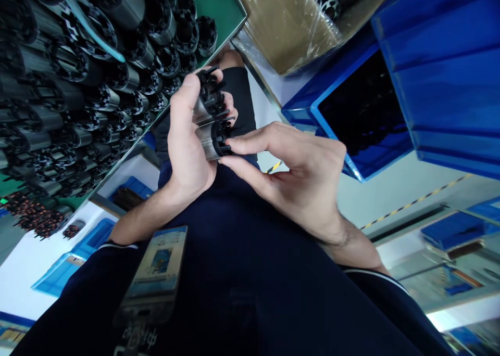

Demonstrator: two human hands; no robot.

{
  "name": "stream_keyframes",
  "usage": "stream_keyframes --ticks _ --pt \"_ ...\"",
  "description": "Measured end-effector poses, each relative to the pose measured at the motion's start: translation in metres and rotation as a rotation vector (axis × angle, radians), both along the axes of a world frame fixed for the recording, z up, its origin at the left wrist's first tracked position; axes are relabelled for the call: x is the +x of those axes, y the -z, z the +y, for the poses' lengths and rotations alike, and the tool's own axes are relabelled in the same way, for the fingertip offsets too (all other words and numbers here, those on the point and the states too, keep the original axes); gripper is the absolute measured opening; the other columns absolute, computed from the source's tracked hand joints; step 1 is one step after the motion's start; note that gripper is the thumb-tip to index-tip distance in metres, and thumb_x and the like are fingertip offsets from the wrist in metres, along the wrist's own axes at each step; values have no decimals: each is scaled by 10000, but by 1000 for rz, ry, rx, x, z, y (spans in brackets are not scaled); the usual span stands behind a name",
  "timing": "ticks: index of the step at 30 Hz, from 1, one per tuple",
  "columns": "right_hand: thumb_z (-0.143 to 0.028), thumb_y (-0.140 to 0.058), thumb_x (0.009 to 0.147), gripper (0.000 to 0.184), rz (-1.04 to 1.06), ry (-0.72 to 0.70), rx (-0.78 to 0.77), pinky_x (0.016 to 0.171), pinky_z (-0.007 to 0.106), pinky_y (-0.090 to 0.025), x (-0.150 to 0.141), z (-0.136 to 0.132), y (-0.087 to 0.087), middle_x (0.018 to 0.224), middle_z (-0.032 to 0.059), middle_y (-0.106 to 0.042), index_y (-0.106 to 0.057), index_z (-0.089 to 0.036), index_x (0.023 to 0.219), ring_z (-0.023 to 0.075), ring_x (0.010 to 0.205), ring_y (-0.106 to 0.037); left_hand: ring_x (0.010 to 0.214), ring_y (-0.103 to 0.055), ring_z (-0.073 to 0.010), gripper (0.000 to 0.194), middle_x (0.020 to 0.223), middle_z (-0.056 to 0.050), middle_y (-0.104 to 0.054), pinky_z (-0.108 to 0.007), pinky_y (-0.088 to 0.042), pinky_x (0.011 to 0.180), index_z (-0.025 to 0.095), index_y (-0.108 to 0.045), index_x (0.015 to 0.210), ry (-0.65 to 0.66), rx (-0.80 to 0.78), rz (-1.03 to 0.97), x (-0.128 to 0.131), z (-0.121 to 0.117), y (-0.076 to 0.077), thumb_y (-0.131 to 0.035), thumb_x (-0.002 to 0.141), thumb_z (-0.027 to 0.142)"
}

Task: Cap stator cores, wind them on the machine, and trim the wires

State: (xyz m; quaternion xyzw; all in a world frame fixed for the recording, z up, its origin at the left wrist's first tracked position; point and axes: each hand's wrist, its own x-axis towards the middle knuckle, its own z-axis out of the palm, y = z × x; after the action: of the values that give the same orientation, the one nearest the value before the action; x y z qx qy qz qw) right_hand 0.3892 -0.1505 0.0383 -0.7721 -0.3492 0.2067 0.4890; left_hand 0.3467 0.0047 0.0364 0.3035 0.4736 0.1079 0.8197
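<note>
My left hand (187, 137) is wrapped round two grey metal cylinders with black toothed plastic ends (209, 122), held one above the other over my lap. My right hand (300, 174) comes in from the right, its thumb and forefinger pinched on the black end of the lower cylinder. Both hands are close together in front of my dark blue shirt. The far sides of the cylinders are hidden by my left palm.
Several rows of the same black-ended cylinders (89, 80) lie stacked on a green bench (219, 7) at the upper left. Blue plastic crates (390, 96) stand at the right, one holding dark parts. A plastic-lined cardboard box (289, 17) sits above. A badge (160, 262) hangs on my chest.
</note>
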Motion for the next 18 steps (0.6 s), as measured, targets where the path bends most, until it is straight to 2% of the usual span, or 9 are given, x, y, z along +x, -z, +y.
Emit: stream_keyframes --ticks 2,4,5,8,10,11,13,15,18 --pt "-318 -990 1053 258 -66 9 76 1093 521 -780 -2 4 9 1216 20 -904 -855 -397 1259 319 1150 -891 811 -637 -176 419 911 -37 -625 -264 -520 707 259 -744 1025 -18 -39 -22 0 0 -4 -488 1278 475" --pt "-381 -1068 983 372 -191 62 123 1107 541 -772 -3 8 18 1393 106 -876 -834 -319 1265 338 1230 -867 831 -672 -181 403 957 -30 -657 -276 -491 638 273 -735 1103 -44 -84 -53 -1 -2 -8 -447 1299 477" --pt "-385 -1092 953 423 -256 104 141 1092 548 -774 -4 9 21 1418 132 -867 -825 -302 1270 345 1234 -860 882 -707 -190 378 974 -28 -667 -280 -511 640 283 -728 1147 -59 -94 -63 -4 -3 -10 -438 1305 467" --pt "-283 -1044 977 425 -275 171 166 1016 550 -795 -5 6 25 1285 76 -907 -811 -358 1324 338 1130 -883 1200 -786 -231 241 1057 -36 -711 -300 -651 827 310 -735 1282 -38 -57 -106 -19 -4 -12 -516 1285 411" --pt "-243 -992 1003 445 -168 146 166 1003 566 -807 -4 -2 21 1232 27 -923 -809 -419 1368 348 1100 -904 1406 -766 -249 110 1174 -31 -781 -323 -684 1010 345 -769 1290 38 13 -128 -33 2 -8 -701 1203 356" --pt "-257 -979 1015 452 -121 116 164 1030 577 -808 -3 -6 18 1269 27 -924 -807 -426 1398 355 1124 -911 1477 -747 -250 118 1246 -13 -815 -333 -678 1086 366 -784 1246 66 65 -141 -39 7 -5 -798 1140 315" --pt "-342 -976 1040 437 -90 31 183 1124 585 -791 1 -13 12 1425 62 -900 -797 -387 1436 363 1275 -899 1559 -717 -251 266 1358 51 -856 -339 -667 1142 401 -788 1163 60 153 -161 -48 20 4 -948 1010 252" --pt "-461 -941 1091 396 -129 -101 163 1272 601 -722 4 -15 7 1681 127 -787 -788 -325 1430 369 1546 -791 1567 -724 -283 347 1359 90 -876 -348 -690 1063 453 -783 1224 38 90 -140 -46 31 16 -1005 978 353" --pt "-587 -860 1146 416 -240 -289 39 1473 615 -533 1 -8 9 1900 212 -585 -804 -255 1390 362 1831 -513 1479 -791 -375 494 1234 29 -895 -374 -709 876 529 -719 1474 114 -175 -69 -28 31 30 -890 1043 700"
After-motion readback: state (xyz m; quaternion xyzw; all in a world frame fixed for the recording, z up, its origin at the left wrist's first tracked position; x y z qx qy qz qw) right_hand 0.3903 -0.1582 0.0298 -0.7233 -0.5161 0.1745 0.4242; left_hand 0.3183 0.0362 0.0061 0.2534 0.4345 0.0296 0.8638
